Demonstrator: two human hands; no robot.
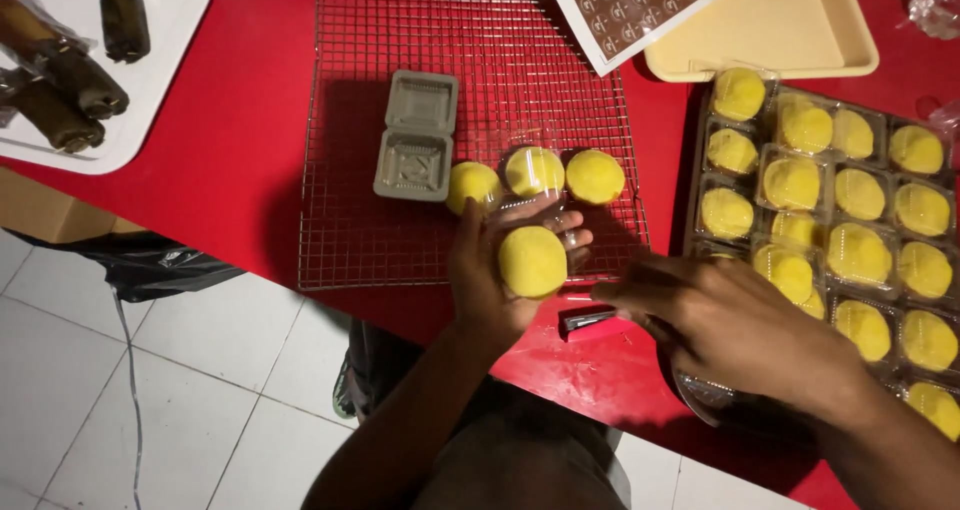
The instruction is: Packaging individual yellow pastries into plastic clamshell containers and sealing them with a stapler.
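My left hand (480,285) grips a round yellow cake (532,261) that sits in a clear plastic clamshell, held just above the near edge of a wire cooling rack (400,240). My right hand (730,325) hovers palm down over the red table (250,120), its fingertips right beside a small red and black stapler (588,321); I cannot tell whether they touch it. Three more yellow cakes (535,173) lie in a row on the rack just beyond my left hand, the middle one under clear plastic.
An open, empty grey clamshell (418,135) lies on the rack. At the right, a tray (697,150) holds several packed yellow cakes. A white tray (170,30) with dark wrapped rolls is far left; a cream tray (790,30) and a patterned sheet (630,5) are at the back.
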